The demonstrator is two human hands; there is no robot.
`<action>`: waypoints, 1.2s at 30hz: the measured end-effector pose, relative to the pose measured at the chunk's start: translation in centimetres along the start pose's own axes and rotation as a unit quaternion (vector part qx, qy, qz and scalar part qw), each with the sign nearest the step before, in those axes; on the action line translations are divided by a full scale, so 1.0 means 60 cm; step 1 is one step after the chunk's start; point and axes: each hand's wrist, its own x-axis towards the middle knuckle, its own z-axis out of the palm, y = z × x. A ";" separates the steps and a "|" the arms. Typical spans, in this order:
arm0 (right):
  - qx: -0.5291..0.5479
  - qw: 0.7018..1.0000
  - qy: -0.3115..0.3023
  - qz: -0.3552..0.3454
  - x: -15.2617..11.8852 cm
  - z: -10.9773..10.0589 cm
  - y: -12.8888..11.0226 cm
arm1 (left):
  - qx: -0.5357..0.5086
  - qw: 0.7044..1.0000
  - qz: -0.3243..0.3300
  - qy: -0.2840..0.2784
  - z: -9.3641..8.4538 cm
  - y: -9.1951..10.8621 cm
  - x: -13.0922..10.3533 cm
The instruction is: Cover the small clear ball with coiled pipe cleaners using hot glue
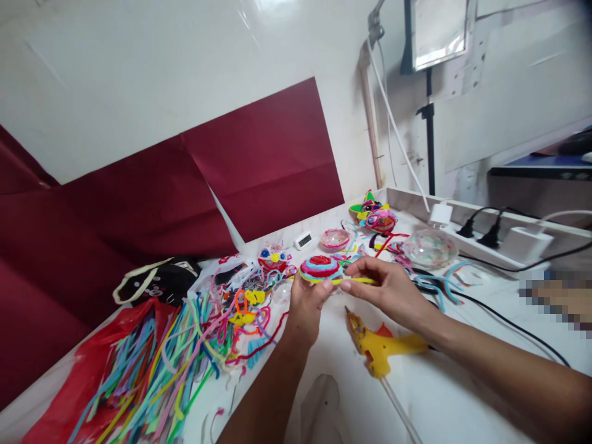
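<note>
- Head view: the left hand (pixel 305 311) is clamped on the striped dome (pixel 320 266), holding it above the tabletop (pixel 448 401), near the middle.
- The right hand (pixel 393 291) pinches the yellow fuzzy strip (pixel 367 280) between thumb and fingers, beside the dome's lower rim.
- To do this well, I'd keep the strip lightly taut, lay it snug against the row above, and press with the left thumb in short stretches.
- The yellow glue gun (pixel 380 346) lies just below, nozzle towards the hands; it may be hot, so wrists should stay clear.
- Hidden: the dome's underside, the left fingers behind it and part of the strip under the fingertips; whether glue is on the rim, I cannot tell.
- Both forearms are cut off; a pixelated patch masks something at the right edge.
</note>
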 end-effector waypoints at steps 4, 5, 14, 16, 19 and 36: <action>-0.063 0.995 0.000 -0.075 0.000 -0.002 -0.003 | -0.004 1.000 -0.003 0.004 0.002 0.000 -0.001; -0.073 0.993 0.000 -0.093 0.000 -0.003 -0.004 | -0.005 1.000 -0.005 0.006 0.002 0.000 -0.001; -0.052 0.995 -0.034 -0.083 0.000 -0.013 -0.017 | -0.016 1.000 -0.004 0.017 -0.001 -0.001 -0.001; -0.068 0.993 -0.029 -0.096 0.001 -0.015 -0.019 | -0.011 1.000 -0.006 0.013 0.001 0.000 -0.003; -0.103 0.984 -0.012 -0.144 0.001 -0.017 -0.017 | -0.005 1.000 -0.008 0.010 0.005 0.000 -0.005; -0.258 0.894 0.037 -0.364 0.004 -0.032 -0.010 | -0.008 0.999 0.001 0.039 -0.006 -0.004 0.001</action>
